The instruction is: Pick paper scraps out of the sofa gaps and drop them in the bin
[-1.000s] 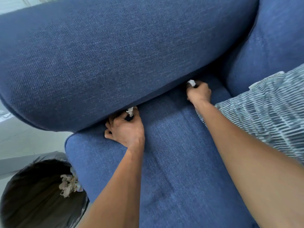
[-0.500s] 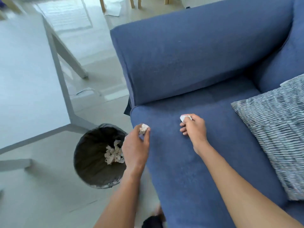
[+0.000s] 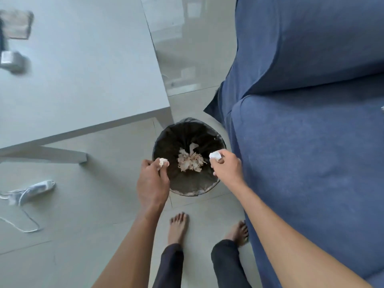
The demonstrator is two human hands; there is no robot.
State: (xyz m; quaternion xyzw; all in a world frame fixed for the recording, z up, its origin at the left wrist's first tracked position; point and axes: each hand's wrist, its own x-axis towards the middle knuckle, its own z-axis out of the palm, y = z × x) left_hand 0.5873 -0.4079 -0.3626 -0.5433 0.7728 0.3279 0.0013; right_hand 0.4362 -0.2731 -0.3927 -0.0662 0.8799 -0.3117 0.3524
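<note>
The left hand (image 3: 152,179) is pinching a crumpled paper scrap (image 3: 163,162) over the near-left rim of the bin (image 3: 166,134). The right hand (image 3: 227,166) is gripping a white scrap (image 3: 215,155) above its right rim. Discarded scraps (image 3: 191,162) are lying inside, just beside the sofa (image 3: 301,152).

There was one view only, from a camera worn on the person's head. It looked almost straight down at the floor (image 3: 87,204), close above the bin (image 3: 166,138) at mid-frame. The sofa (image 3: 307,152) filled the right side, a table (image 3: 83,69) the upper left corner, and bare feet (image 3: 178,227) stood near the lower edge.
</note>
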